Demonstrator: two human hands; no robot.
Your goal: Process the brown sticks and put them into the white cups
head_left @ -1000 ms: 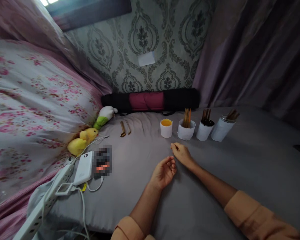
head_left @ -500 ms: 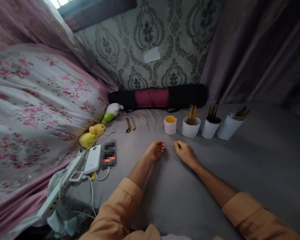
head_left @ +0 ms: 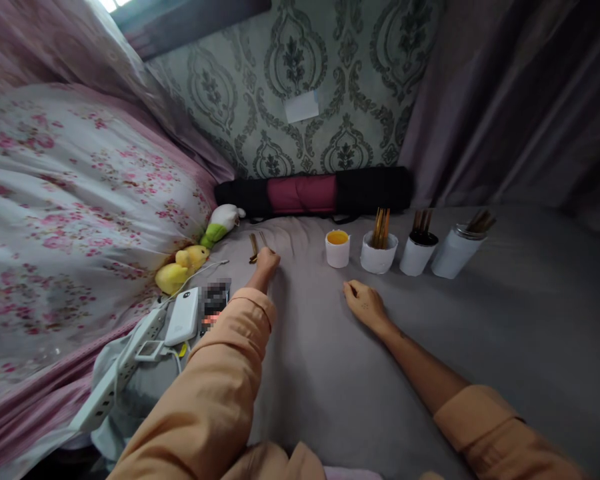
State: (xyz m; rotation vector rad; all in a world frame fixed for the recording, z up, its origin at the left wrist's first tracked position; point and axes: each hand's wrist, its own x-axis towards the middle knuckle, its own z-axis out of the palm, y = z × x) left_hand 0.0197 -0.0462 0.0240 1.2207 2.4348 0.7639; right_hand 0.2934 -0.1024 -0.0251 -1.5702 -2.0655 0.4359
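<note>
My left hand (head_left: 269, 260) is stretched forward on the left, its fingers bunched over the lower end of a thin pair of sticks (head_left: 262, 237). The hand covers that end, so its grip there is hidden. Just left of it lie thicker brown sticks (head_left: 253, 247) with darker lower ends. My right hand (head_left: 365, 303) rests on the grey sheet (head_left: 320, 373) with curled fingers, and nothing shows in it. Beyond the right hand stand a white cup with a yellow inside (head_left: 337, 252) and a wider white cup (head_left: 379, 257) holding upright sticks (head_left: 381, 228).
Farther right are a white cup with a dark rim (head_left: 418, 257) and a tilted white container (head_left: 455, 253), both holding sticks. A black and maroon roll (head_left: 303, 194) lies along the wall. Plush toys (head_left: 180, 267), a power bank (head_left: 183, 317) and a power strip (head_left: 110, 387) sit left.
My left hand has moved forward and left from the middle of the sheet to the thin sticks. My right hand has stayed almost in place.
</note>
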